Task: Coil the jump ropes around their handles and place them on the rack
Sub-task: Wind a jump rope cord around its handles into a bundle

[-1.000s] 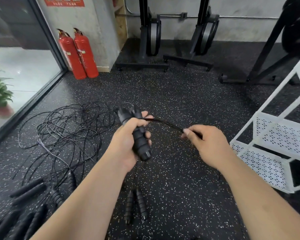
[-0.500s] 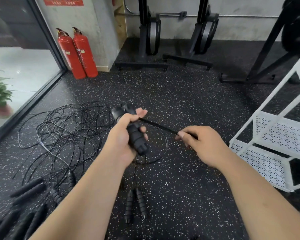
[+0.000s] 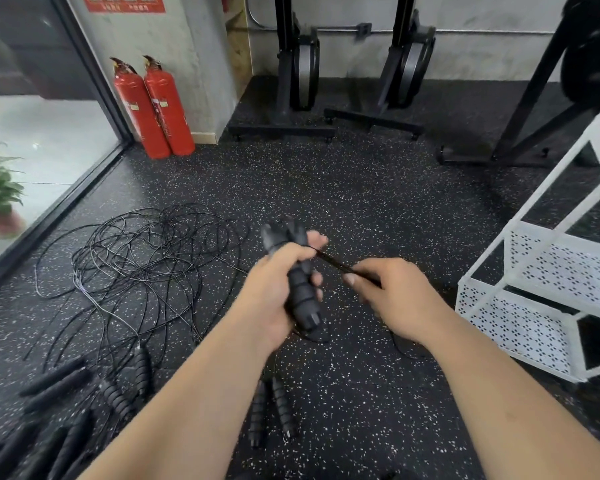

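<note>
At mid-frame the left hand (image 3: 271, 292) curls its fingers (image 3: 315, 279) round 2 handles (image 3: 300, 296) standing nearly upright, and the right hand (image 3: 399, 296) just beside them pinches the cord (image 3: 331, 262), stretched rightward from their top, so I'd expect the next turn to cross that axis.

Dim interior, window daylight, wide-angle warp

Black speckled floor (image 3: 361, 209), grey wall (image 3: 482, 15)
</note>
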The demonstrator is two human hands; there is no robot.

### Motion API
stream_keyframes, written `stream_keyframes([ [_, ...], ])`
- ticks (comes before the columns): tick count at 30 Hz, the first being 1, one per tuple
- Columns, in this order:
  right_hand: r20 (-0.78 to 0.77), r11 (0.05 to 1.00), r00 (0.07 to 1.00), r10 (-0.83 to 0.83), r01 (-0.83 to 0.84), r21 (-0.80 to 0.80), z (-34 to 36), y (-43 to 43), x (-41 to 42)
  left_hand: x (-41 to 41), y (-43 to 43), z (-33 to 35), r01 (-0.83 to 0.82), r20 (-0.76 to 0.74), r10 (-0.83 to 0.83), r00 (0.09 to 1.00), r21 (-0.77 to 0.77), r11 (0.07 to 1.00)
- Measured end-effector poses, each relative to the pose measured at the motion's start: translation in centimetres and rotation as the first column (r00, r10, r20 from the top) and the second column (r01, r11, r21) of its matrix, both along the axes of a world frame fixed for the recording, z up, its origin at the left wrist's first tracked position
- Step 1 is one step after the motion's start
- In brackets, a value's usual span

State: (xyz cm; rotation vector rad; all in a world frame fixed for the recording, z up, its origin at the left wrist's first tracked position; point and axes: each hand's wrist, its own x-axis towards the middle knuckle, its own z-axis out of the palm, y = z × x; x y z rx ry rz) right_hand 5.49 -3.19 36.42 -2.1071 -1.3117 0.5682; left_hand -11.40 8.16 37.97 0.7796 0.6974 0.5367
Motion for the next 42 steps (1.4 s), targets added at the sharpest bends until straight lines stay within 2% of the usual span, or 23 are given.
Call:
stream_keyframes([
  [3,-0.022,1.0,1.0,-0.018,0.018,-0.005,0.3,-0.5,0.8,-1.0,1.8,0.5,-0.108,0.044,0.11,0.993,-0.051,0.993],
  [5,-0.01,0.999,0.999,-0.033,0.033,0.024,0.2,-0.6,0.9,-1.1,1.6,0.1,-0.091,0.03,0.092,0.995,-0.046,0.995],
  [9,0.04,0.997,0.998,-0.046,0.044,0.061,-0.1,-0.1,0.0,-0.1,-1.2,-0.9,0.132,-0.016,-0.133,0.991,-0.025,0.991],
  [11,0.098,0.999,0.995,-0.01,0.006,0.042,0.0,0.1,-0.7,0.5,-2.5,-1.3,0.19,-0.034,-0.191,0.981,-0.022,0.981],
  [14,0.146,0.999,0.988,0.04,-0.042,0.011,-0.1,0.2,-1.2,0.9,-2.4,-1.2,0.148,-0.047,-0.15,0.988,-0.044,0.988],
  [17,0.102,0.997,0.994,0.051,-0.044,-0.069,0.1,0.0,-0.9,0.4,-0.5,-0.5,0.042,-0.005,-0.042,0.999,-0.069,0.997],
  [20,0.011,0.998,0.998,-0.057,0.057,0.0,0.7,-0.1,-0.3,-0.3,0.9,0.2,-0.022,-0.014,0.021,1.0,-0.076,0.997],
  [22,0.06,0.977,0.978,-0.201,0.196,0.079,0.9,-0.2,0.6,-0.9,1.3,0.4,0.048,-0.105,-0.048,0.993,0.004,0.999],
  [23,0.107,0.953,0.951,-0.291,0.279,0.116,0.7,-0.3,1.2,-1.3,1.3,0.7,0.123,-0.198,-0.105,0.974,0.082,0.989],
  [25,0.111,0.875,0.874,-0.473,0.451,0.173,0.5,-0.6,2.6,-1.7,1.1,1.0,0.317,-0.461,-0.153,0.874,0.303,0.899],
  [27,0.123,0.829,0.824,-0.554,0.532,0.169,0.3,-1.0,3.8,-1.9,0.8,0.9,0.479,-0.67,-0.014,0.742,0.516,0.71],
  [30,0.264,0.886,0.852,-0.453,0.463,0.025,0.1,-1.3,3.8,-1.9,-0.1,0.6,0.658,-0.776,0.227,0.589,0.623,0.423],
  [33,0.414,0.912,0.862,-0.295,0.383,-0.148,-0.4,-1.4,2.2,-1.9,-0.3,0.3,0.716,-0.749,0.375,0.546,0.65,0.254],
  [36,0.423,0.946,0.882,-0.208,0.291,-0.141,-0.2,-1.0,0.7,-1.6,-0.3,0.2,0.726,-0.715,0.427,0.554,0.666,0.173],
  [38,0.304,0.99,0.943,-0.135,0.143,-0.004,0.4,-0.7,-0.2,-1.5,-0.4,0.0,0.727,-0.697,0.457,0.553,0.672,0.144],
  [40,0.197,0.992,0.98,-0.024,-0.002,0.127,1.4,-0.4,-1.0,-1.4,-0.5,-0.1,0.726,-0.689,0.467,0.554,0.674,0.134],
  [42,0.146,0.981,0.985,0.086,-0.11,0.159,1.7,-0.2,-1.5,-1.3,-0.6,-0.1,0.73,-0.7,0.451,0.553,0.669,0.142],
])
